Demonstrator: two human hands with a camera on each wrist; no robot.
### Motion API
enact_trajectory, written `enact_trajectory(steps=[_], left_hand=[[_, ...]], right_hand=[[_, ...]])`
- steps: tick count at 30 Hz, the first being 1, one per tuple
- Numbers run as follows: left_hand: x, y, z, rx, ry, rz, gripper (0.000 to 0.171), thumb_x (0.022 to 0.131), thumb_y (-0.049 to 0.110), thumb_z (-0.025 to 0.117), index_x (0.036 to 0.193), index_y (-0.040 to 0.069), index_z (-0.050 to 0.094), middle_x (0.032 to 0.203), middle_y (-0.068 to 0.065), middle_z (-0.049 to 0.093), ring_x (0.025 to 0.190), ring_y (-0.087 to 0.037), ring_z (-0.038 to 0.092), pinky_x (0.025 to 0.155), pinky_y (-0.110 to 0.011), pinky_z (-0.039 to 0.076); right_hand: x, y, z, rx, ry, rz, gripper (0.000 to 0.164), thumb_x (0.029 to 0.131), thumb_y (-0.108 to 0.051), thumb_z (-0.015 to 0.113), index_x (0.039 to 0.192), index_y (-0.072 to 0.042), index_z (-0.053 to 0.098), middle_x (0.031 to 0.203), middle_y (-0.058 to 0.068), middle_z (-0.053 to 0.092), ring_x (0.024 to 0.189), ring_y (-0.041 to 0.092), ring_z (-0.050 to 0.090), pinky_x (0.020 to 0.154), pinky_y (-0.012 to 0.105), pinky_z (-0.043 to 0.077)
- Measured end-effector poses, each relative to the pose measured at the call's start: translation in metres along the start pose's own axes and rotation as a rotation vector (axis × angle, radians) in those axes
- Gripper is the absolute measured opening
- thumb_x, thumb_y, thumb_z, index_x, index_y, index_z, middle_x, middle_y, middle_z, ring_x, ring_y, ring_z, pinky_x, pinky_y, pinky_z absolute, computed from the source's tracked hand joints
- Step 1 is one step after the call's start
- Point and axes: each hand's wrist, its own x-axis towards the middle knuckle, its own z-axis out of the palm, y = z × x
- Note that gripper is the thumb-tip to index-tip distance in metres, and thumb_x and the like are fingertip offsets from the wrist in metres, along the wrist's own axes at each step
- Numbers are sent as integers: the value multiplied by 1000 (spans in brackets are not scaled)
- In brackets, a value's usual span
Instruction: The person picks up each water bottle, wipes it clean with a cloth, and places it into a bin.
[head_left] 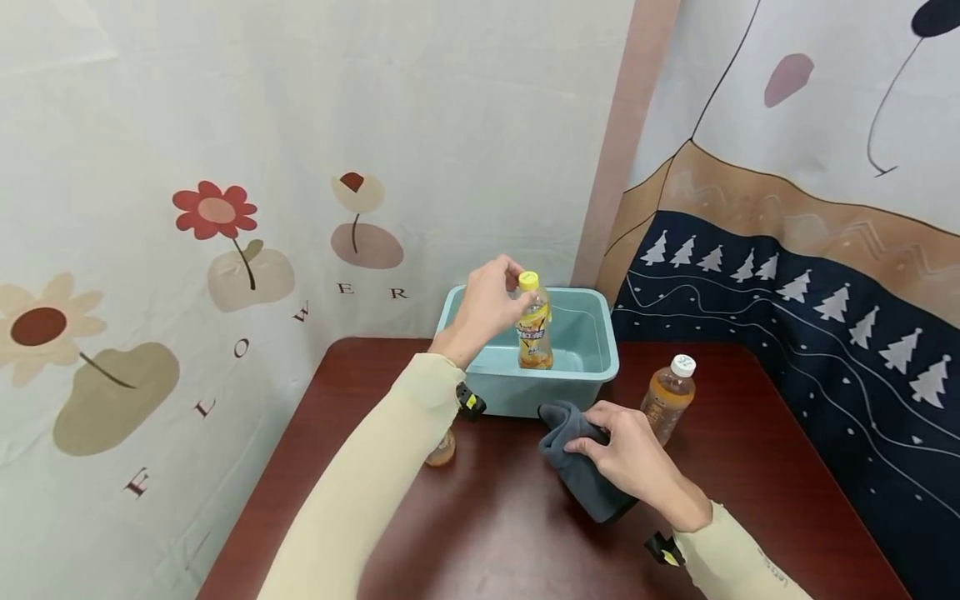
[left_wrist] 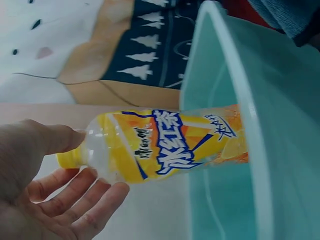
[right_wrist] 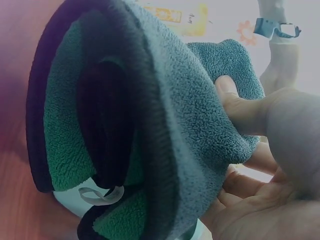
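Note:
My left hand (head_left: 489,304) holds an iced tea bottle (head_left: 535,333) by its upper end, just below the yellow cap. The bottle has a yellow label and stands upright over the opening of a light teal plastic basin (head_left: 510,392). In the left wrist view, the thumb lies on one side of the bottle's neck (left_wrist: 100,145) and the fingers on the other; the basin rim overlaps its base. My right hand (head_left: 633,454) grips a folded grey-blue towel (head_left: 581,467) with dark edging, in front of the basin. A white loop (right_wrist: 102,196) shows on the towel in the right wrist view.
A white-capped bottle of brown drink (head_left: 670,396) stands right of the basin, close behind my right hand. Another bottle (head_left: 442,450) is mostly hidden by my left sleeve. The dark red table (head_left: 480,533) meets fabric-covered walls behind and to the right.

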Motion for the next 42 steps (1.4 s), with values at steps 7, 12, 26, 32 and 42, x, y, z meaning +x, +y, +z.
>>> enact_trajectory(steps=[7, 12, 26, 32, 42], left_hand=[[8, -9, 22, 78, -95, -66, 30, 109, 15, 85, 133, 4, 70, 128, -15, 77, 120, -31, 76, 105, -45, 69], [13, -18, 30, 118, -120, -64, 28, 109, 10, 84, 131, 0, 69, 129, -18, 80, 121, -33, 80, 104, -44, 70], [20, -31, 40, 141, -162, -121, 38, 110, 13, 83, 143, 2, 68, 136, -18, 79, 130, -35, 80, 109, -49, 69], [15, -27, 29, 163, -195, -138, 54, 111, 19, 82, 160, 6, 62, 148, -17, 76, 136, -35, 77, 112, -49, 68], [-7, -12, -16, 184, -152, -62, 56, 114, 27, 79, 165, 11, 60, 159, -16, 71, 149, -36, 68, 123, -53, 60]], right_hand=[[-5, 4, 4, 7, -8, 29, 18, 94, -16, 100, 105, -26, 90, 97, -13, 74, 85, 1, 65, 76, 23, 58], [-8, 5, 4, 7, -13, 47, 19, 94, -17, 100, 106, -28, 90, 98, -13, 74, 87, 1, 66, 78, 23, 59], [-10, 10, 6, -8, -8, 44, 18, 95, -18, 99, 107, -28, 91, 98, -15, 74, 88, 1, 67, 79, 24, 60], [-10, 10, 7, -7, -5, 36, 18, 95, -18, 99, 108, -26, 91, 97, -13, 74, 86, 1, 66, 76, 23, 58], [-12, 8, 9, -14, 14, 19, 19, 93, -17, 101, 107, -25, 91, 96, -12, 75, 84, 2, 66, 76, 24, 57]])
